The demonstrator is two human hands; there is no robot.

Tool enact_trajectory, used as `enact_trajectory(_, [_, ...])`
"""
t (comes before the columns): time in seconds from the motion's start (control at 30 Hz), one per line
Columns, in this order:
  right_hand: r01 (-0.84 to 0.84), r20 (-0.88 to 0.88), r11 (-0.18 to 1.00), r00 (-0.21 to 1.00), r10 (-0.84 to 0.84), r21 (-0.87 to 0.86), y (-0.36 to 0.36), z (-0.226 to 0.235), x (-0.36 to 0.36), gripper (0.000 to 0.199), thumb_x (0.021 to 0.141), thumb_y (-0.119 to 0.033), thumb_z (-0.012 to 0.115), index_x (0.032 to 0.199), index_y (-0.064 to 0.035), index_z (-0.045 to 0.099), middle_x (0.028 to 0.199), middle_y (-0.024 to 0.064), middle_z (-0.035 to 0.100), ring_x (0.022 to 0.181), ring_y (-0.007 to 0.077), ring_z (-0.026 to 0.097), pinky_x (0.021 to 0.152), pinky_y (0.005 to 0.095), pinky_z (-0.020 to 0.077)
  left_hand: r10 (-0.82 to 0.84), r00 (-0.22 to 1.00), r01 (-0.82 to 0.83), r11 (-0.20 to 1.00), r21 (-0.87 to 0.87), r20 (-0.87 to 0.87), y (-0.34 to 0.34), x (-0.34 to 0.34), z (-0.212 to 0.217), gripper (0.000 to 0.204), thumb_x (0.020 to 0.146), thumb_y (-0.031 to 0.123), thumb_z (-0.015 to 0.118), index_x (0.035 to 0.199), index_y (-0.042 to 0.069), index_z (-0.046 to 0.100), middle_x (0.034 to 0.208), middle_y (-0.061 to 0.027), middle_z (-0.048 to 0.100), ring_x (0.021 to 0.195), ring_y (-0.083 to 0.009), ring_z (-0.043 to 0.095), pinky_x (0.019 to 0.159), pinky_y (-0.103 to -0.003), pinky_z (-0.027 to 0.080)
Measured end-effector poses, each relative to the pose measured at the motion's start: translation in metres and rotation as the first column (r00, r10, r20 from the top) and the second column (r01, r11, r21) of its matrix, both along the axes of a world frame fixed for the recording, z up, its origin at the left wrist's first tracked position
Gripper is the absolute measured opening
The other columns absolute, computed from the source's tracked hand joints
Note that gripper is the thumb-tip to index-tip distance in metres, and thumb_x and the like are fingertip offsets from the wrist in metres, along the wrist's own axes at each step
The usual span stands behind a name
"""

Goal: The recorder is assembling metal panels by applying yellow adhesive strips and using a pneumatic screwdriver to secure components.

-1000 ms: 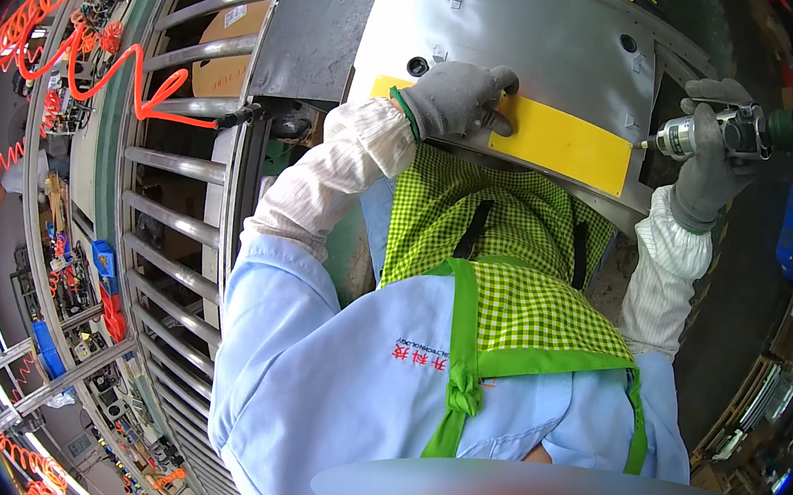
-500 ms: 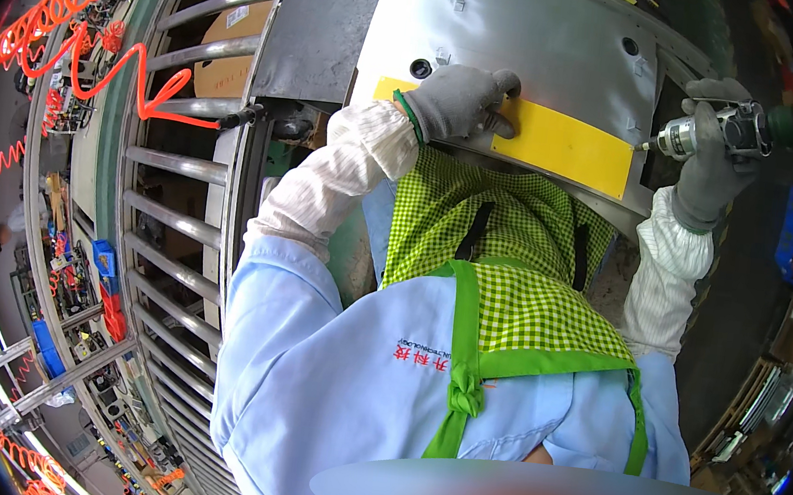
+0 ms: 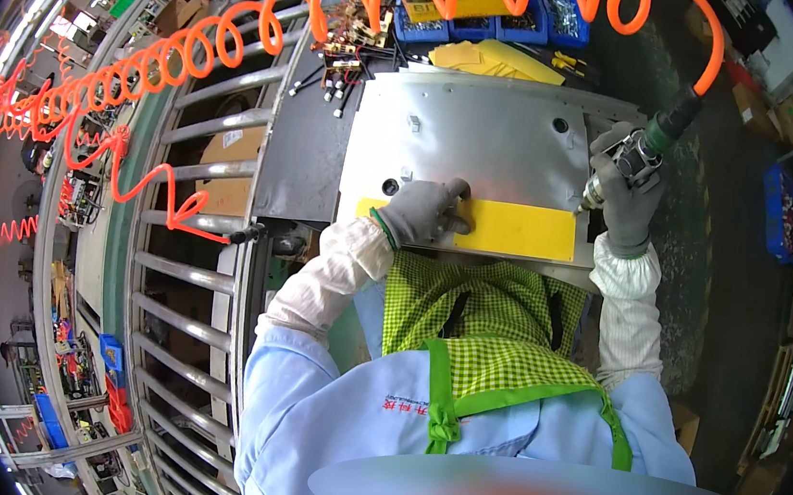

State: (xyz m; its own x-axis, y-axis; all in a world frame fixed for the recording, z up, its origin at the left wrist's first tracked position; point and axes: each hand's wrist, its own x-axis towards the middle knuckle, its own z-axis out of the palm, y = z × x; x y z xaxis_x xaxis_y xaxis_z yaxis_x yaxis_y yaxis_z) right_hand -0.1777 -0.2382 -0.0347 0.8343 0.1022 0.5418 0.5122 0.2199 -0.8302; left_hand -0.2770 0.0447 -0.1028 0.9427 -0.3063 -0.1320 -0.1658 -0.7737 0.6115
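Observation:
A silver sheet-metal panel [image 3: 495,142] lies on the bench before me. Along its near edge lies a flat yellow strip [image 3: 519,229]. My left hand [image 3: 421,213], in a grey glove, presses the strip to the panel near its left part, thumb and forefinger bent and closed; its other fingertips are hard to make out. In my gloved right hand [image 3: 631,200] is an air drill [image 3: 633,162], gripped by its body. The drill's thin tip points down beside the strip's right end; whether it touches the panel I cannot tell. An orange coiled hose [image 3: 711,58] runs to the drill.
Behind the panel lie more yellow sheets [image 3: 498,60] and blue bins [image 3: 564,19] of small parts. Cables with connectors [image 3: 343,63] rest at the back left. A roller conveyor [image 3: 186,269] runs along my left. The coiled hose sweeps across above the bench.
The view has shifted, so the bench sits lower and its back part shows. Both hands keep nearly the same places on the strip and the drill.

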Motion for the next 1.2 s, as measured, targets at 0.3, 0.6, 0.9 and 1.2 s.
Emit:
enact_trajectory(0.3, [-0.037,0.062,0.999,0.997,0.037,-0.006,0.020,0.074,-0.008,0.030,0.074,-0.003,0.065,0.103,-0.0001,0.060,0.091,0.0054,0.064,0.081,0.0104,0.059,0.075,0.0266,0.0481,0.278,0.947,-0.317,0.731,-0.603,-0.161,0.009,0.003,0.000,0.033,0.093,0.021,0.063,0.119,0.006,0.052,0.077,-0.0049,0.061,0.064,-0.0160,0.063,0.055,-0.026,0.047])
enact_trajectory(0.6, [-0.266,0.082,0.960,0.962,0.260,0.082,0.088,0.078,-0.020,0.029,0.079,-0.006,0.067,0.106,-0.0018,0.059,0.093,0.0040,0.064,0.081,0.0091,0.058,0.074,0.0254,0.0475,0.095,0.835,-0.415,-0.540,-0.732,-0.543,-0.002,-0.003,-0.013,0.026,0.098,0.004,0.050,0.122,-0.005,0.049,0.107,-0.0148,0.059,0.101,-0.0247,0.062,0.087,-0.029,0.056])
enact_trajectory(0.9, [-0.291,0.099,0.953,0.954,0.282,0.084,0.128,0.076,-0.026,0.030,0.079,-0.011,0.061,0.106,0.0006,0.058,0.089,0.0094,0.065,0.072,0.0156,0.062,0.067,0.0296,0.0517,0.053,0.804,-0.497,-0.488,-0.718,-0.592,-0.002,-0.016,0.000,0.029,0.101,0.013,0.048,0.126,0.000,0.050,0.104,-0.0112,0.062,0.085,-0.0178,0.064,0.065,-0.020,0.058])
enact_trajectory(1.2, [-0.415,0.214,0.868,0.906,0.365,0.273,0.136,0.072,-0.011,0.024,0.084,-0.007,0.060,0.106,0.0010,0.058,0.098,0.0114,0.065,0.081,0.0189,0.066,0.069,0.0339,0.0570,0.011,0.844,-0.497,-0.361,-0.789,-0.537,0.003,-0.023,0.003,0.022,0.101,0.017,0.050,0.118,0.003,0.052,0.103,-0.0072,0.061,0.084,-0.0132,0.064,0.061,-0.020,0.056])
